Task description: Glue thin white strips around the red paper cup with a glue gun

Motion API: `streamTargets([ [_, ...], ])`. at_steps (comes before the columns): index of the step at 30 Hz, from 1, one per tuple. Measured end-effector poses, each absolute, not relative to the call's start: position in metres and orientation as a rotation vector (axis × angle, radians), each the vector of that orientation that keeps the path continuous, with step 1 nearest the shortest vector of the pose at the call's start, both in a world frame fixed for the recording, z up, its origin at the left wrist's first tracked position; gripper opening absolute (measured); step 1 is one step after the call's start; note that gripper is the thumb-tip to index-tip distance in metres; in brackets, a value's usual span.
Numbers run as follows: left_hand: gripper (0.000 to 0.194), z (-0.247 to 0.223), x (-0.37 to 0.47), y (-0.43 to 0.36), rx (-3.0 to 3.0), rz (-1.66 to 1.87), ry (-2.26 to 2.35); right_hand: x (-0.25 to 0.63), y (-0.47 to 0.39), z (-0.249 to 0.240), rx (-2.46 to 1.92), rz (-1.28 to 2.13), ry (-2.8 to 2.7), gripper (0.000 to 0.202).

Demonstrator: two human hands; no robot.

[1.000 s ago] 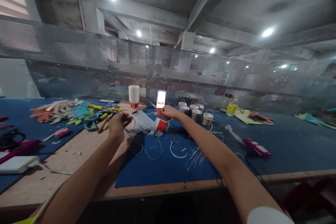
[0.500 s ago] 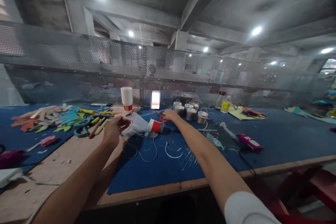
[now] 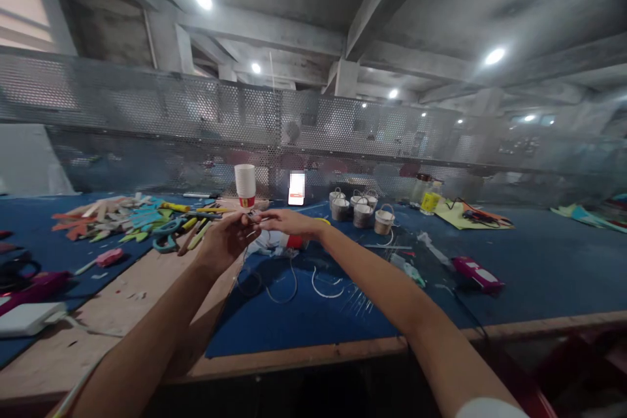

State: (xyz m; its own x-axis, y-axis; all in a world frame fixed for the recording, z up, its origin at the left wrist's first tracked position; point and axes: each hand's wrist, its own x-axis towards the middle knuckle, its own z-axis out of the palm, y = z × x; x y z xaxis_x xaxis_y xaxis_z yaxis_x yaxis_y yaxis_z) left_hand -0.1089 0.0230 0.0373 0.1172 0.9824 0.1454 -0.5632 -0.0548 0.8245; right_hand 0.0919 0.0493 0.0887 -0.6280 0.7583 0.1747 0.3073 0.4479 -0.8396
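Note:
My left hand is raised over the table with thumb and fingers pinched together. A small dark object shows at its fingertips, too small to name. My right hand reaches in from the right, its fingertips closed against the same spot. Below the hands, a thin pale cord loops across the blue mat; whether it runs up to my fingers I cannot tell. A red and white paper cup lies on its side beside crumpled white material, partly hidden by my right hand.
A stack of paper cups and a lit phone stand at the back. Several small handled buckets are right of centre. Blue-handled scissors and coloured strips lie left; a purple glue gun lies right.
My right hand has left the red-handled tool near the phone and moved left to meet my left hand's fingertips. The view has turned slightly left.

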Motion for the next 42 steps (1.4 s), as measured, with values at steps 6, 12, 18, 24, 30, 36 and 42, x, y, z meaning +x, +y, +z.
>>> streamTargets([
  [6,0.027,0.055,-0.120,0.010,0.869,1.424,0.633,0.119,0.017,0.099,-0.842,1.385,-2.001,0.011],
  [12,0.024,0.076,-0.116,-0.012,0.999,1.367,0.676,0.134,-0.009,0.113,-0.823,1.271,-1.774,0.025],
  [18,0.030,0.106,-0.091,-0.042,1.065,1.338,0.649,0.117,-0.030,0.102,-0.751,1.515,-1.975,0.024],
  [24,0.022,0.120,-0.101,-0.049,1.218,1.168,0.552,0.148,-0.024,0.115,-0.755,1.172,-1.778,0.032],
  [30,0.025,0.123,-0.079,-0.059,1.382,1.064,0.424,0.144,-0.045,0.118,-0.511,1.489,-1.848,0.057],
  [36,0.028,0.135,-0.079,-0.071,1.408,1.050,0.477,0.172,-0.042,0.107,-0.635,1.347,-1.928,0.038],
  [42,0.031,0.133,-0.098,-0.074,1.648,0.917,0.627,0.226,-0.039,0.113,-0.407,1.220,-1.511,0.040],
])
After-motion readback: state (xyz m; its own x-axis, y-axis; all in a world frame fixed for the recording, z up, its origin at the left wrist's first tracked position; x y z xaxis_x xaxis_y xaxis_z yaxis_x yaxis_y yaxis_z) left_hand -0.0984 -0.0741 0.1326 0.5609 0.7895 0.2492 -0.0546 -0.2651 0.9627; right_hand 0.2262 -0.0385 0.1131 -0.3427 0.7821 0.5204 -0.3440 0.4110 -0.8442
